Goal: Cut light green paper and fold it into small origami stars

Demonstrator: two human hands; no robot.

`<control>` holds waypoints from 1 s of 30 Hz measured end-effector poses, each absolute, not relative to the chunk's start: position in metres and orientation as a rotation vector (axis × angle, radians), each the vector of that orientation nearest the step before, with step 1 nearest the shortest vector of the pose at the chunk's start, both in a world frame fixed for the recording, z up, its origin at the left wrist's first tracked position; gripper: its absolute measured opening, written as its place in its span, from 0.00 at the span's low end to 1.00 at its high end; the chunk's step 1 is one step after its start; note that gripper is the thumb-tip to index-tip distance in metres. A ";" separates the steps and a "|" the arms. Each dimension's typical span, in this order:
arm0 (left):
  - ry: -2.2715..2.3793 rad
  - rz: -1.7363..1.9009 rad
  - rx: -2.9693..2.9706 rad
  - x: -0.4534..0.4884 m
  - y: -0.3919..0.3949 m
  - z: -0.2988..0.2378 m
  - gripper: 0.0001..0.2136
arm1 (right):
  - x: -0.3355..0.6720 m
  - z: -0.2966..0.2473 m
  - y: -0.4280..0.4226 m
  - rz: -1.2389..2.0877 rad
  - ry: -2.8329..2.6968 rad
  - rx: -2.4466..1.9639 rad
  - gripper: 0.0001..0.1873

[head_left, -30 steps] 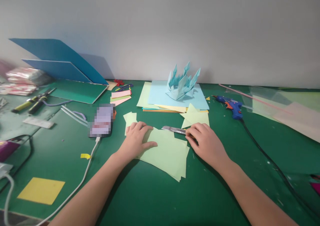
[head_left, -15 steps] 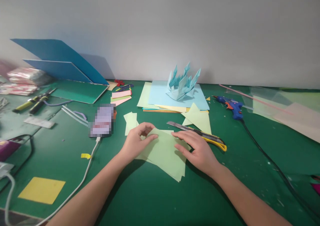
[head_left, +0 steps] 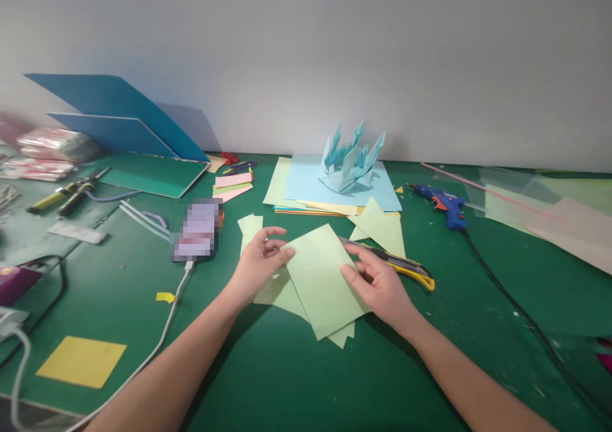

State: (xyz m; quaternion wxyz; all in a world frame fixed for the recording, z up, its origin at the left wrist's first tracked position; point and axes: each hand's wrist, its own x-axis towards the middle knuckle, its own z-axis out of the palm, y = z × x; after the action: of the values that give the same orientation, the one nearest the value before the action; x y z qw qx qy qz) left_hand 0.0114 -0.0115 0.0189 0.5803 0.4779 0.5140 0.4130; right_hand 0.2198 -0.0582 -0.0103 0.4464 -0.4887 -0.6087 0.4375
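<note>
Right hand (head_left: 380, 285) pinches the square pale-green paper (head_left: 322, 282) mid-worktop (head_left: 296, 387) at its 3-o'clock edge, left hand (head_left: 255, 263) thumbs its 10-o'clock corner (pinch unclear), likely steadying both sides; utility knife (head_left: 412, 273) at 3 o'clock, probably for reach.

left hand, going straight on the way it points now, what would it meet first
Likely the light green sheet in the right hand; the left hand is at its corner, though depth is unclear.
</note>
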 end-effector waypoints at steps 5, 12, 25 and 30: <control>1.230 1.180 1.115 0.014 -0.011 0.018 0.12 | 0.220 -0.012 -0.061 0.900 -1.792 -1.172 0.26; 1.248 0.985 1.200 0.015 -0.015 0.014 0.14 | 0.217 -0.009 -0.060 0.456 -2.138 -1.032 0.24; 1.206 1.088 1.008 0.026 -0.017 0.014 0.20 | 0.215 -0.009 -0.059 0.282 -2.012 -1.026 0.24; 1.174 1.046 0.966 0.027 -0.018 0.014 0.18 | 0.217 -0.012 -0.059 0.269 -1.931 -1.129 0.25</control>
State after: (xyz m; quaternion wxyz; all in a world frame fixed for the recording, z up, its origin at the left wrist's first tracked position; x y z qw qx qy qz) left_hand 0.0266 -0.0179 0.0135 0.6037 0.4173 0.5073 0.4518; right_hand 0.2168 -0.0594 -0.0122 0.4300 -0.4525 -0.7738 0.1076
